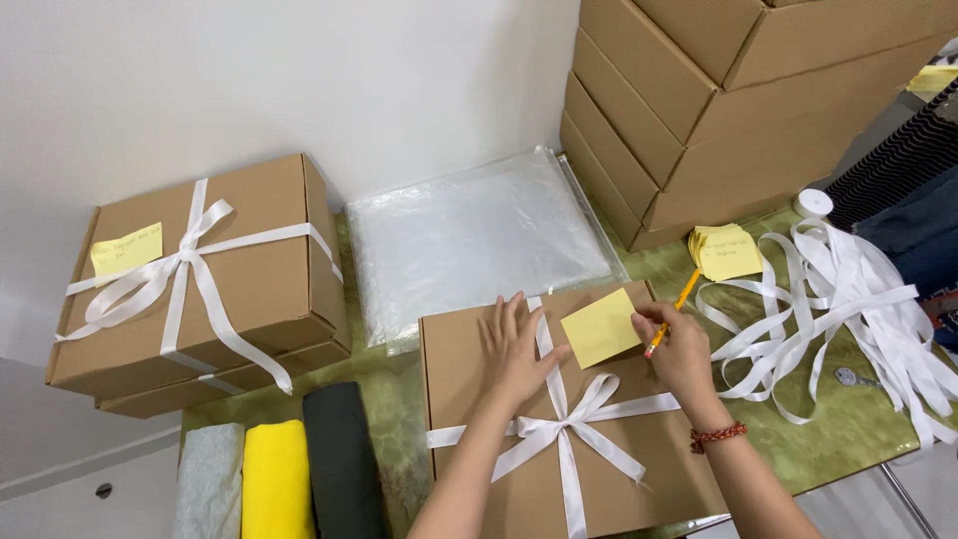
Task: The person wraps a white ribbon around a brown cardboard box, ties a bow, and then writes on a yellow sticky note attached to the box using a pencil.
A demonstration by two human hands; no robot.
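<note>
L hand [514, 349] flat on box [479, 439]; R hand [682, 349] grips pencil [671, 317].

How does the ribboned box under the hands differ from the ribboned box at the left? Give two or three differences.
The box under the hands lies directly on the table, while the left box sits on another box. The near box's yellow note is blank; the left box's note bears writing. Both are brown cardboard tied with white ribbon bows.

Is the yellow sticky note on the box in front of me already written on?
No, the yellow sticky note on the ribboned box shows a blank face, with the pencil in the right hand at its edge.
</note>
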